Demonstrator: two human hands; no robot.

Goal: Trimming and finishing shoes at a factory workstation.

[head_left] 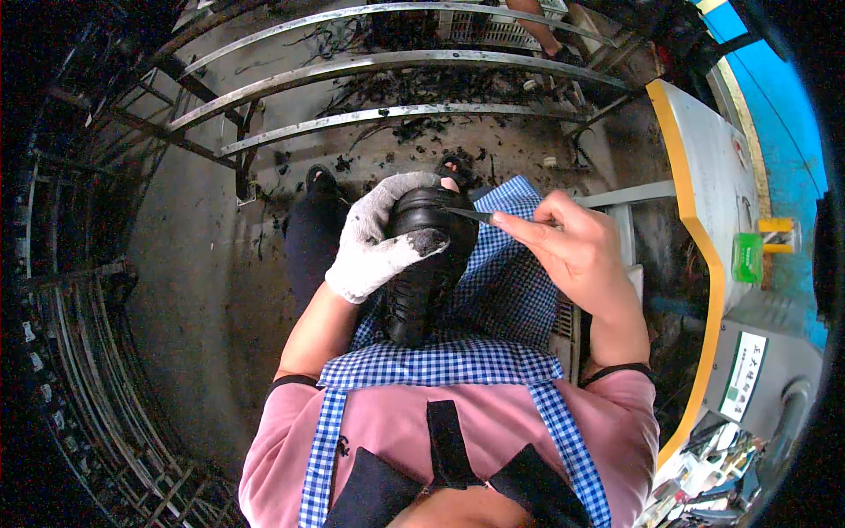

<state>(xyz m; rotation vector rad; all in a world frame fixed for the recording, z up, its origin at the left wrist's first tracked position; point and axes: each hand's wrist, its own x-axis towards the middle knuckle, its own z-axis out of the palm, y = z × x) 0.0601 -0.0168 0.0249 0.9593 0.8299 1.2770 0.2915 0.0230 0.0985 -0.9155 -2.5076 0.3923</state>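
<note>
A black lace-up shoe (415,295) stands over my lap, its rounded toe pointing away from me and its lacing nearer my body. My left hand (374,233), in a whitish knitted glove with a dark-stained thumb, is closed around the toe end from the left. My bare right hand (572,242) comes in from the right, pinching a thin dark pointed blade (473,214). The blade's tip reaches the right side of the shoe's toe; whether it cuts in or only touches, I cannot tell. A blue-and-white checked apron (502,290) lies under the shoe and over my right leg.
Metal rails (396,62) of a rack cross the far side above a floor (194,264) strewn with black scraps. More metal racking (106,370) stands at left. A white machine with a yellow edge (700,194) is close at right, a green box (747,258) beside it. Another person's leg (535,26) shows far off.
</note>
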